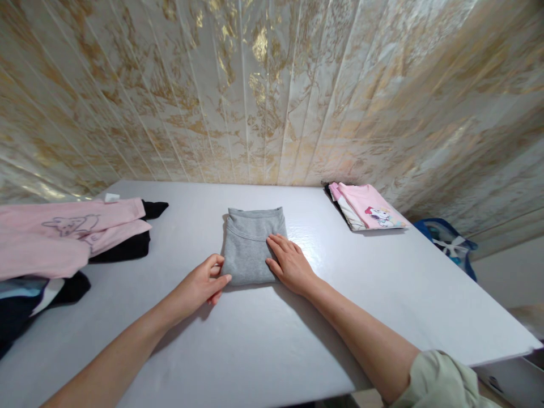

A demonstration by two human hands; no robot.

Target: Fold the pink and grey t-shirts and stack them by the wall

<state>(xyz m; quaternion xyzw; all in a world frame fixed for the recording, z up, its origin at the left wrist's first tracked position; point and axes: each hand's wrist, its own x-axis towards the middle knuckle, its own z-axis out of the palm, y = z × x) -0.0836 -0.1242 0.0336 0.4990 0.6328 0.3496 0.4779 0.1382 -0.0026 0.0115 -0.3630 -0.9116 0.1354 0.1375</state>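
A grey shirt [250,249], folded into a neat rectangle, lies flat in the middle of the table with its neckline toward the wall. At its near left corner is my left hand [204,286], fingers curled and thumb over the edge, pinching the cloth. My right hand [293,263] rests palm down on the right side of the shirt, fingers stretched out. The hand covers part of the shirt's right edge.
Unfolded clothes, among them a pink garment [72,229] with a line drawing and dark pieces, are heaped at the left. A stack of folded clothes [369,207] sits at the far right. Beyond the right edge of the white table [408,294] is a blue bag [446,243].
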